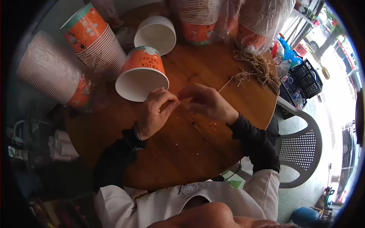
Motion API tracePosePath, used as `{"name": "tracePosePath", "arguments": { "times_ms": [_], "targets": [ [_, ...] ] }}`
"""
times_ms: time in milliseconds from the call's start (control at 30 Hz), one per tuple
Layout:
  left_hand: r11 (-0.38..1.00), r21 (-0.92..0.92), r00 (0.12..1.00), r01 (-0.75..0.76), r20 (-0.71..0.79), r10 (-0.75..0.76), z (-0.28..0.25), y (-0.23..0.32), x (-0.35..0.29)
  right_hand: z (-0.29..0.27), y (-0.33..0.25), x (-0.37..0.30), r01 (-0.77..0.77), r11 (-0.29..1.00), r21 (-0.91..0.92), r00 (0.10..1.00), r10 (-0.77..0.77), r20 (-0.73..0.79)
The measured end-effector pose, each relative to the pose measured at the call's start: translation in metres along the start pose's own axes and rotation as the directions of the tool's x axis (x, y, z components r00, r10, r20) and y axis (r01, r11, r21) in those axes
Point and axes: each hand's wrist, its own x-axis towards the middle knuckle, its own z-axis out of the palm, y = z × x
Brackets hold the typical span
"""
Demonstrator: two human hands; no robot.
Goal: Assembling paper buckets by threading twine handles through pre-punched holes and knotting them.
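Note:
My left hand (156,112) is closed, its thumb and fingers pinched together beside the rim of an orange paper bucket (146,60). What lies in that pinch is too small to make out. Close by on the right is my right hand (207,102), its curled fingers blurred by motion and almost meeting the left fingertips. A thin beige string (225,86) runs from a tangled heap of string (258,70) into my right hand. The bucket lies on its side, white mouth toward me. Behind it another paper bucket (155,36) shows its white inside.
Nested stacks of orange paper buckets (95,45) stand at the left, one wrapped in plastic (53,68). More wrapped stacks (199,19) line the far edge of the round wooden table (171,159). A grey plastic chair (300,148) and black crates (306,79) are at the right.

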Motion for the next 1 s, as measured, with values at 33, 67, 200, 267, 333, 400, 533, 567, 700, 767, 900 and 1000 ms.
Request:
{"name": "tracePosePath", "arguments": {
  "times_ms": [33,67,200,267,333,400,533,567,700,767,900,1000],
  "targets": [
    [0.999,-0.027,1.0,0.024,0.006,-0.024,-0.001,-0.003,0.003,0.005,0.001,0.007,0.048,0.998,0.046,0.999,-0.047,-0.021],
    [0.997,-0.056,0.999,0.047,0.012,-0.046,-0.002,-0.007,0.006,0.006,0.002,0.013,0.096,0.991,0.09,0.995,-0.092,-0.046],
    [0.997,-0.037,0.997,0.068,-0.036,-0.07,0.004,-0.006,-0.003,0.009,0.005,0.01,0.156,0.963,-0.218,0.961,-0.199,-0.191],
    [0.994,-0.003,0.992,0.105,-0.071,-0.105,0.006,-0.012,-0.003,0.011,0.002,0.012,0.155,0.939,-0.308,0.949,-0.228,-0.217],
    [0.998,0.015,0.996,0.065,-0.07,-0.063,0.008,-0.016,0.0,0.011,0.003,0.015,0.133,0.939,-0.318,0.949,-0.213,-0.233],
    [0.999,0.031,0.997,0.028,-0.067,-0.026,0.012,-0.02,0.003,0.01,0.007,0.018,0.107,0.939,-0.326,0.949,-0.194,-0.248],
    [0.996,0.08,0.999,0.036,-0.044,-0.033,0.02,-0.036,-0.001,0.002,0.028,0.024,0.1,0.948,-0.301,0.948,-0.183,-0.26],
    [0.996,0.066,0.997,0.064,-0.056,-0.06,0.022,-0.042,-0.004,-0.002,0.034,0.025,0.109,0.944,-0.312,0.948,-0.193,-0.253],
    [0.973,0.053,0.974,0.225,-0.048,-0.222,0.027,-0.054,-0.008,-0.028,0.055,0.028,0.085,0.996,0.005,0.893,-0.074,-0.444],
    [0.932,0.301,0.97,0.201,0.074,-0.233,0.032,-0.062,-0.016,-0.039,0.057,0.028,0.041,0.998,0.051,0.88,-0.011,-0.475],
    [0.89,0.427,0.979,0.163,0.044,-0.2,0.043,-0.075,-0.02,-0.036,0.06,0.032,0.031,0.984,0.174,0.884,0.054,-0.465],
    [0.892,0.404,0.97,0.203,0.039,-0.238,0.044,-0.076,-0.018,-0.024,0.054,0.03,0.025,0.992,0.121,0.896,0.032,-0.444]
  ]
}}
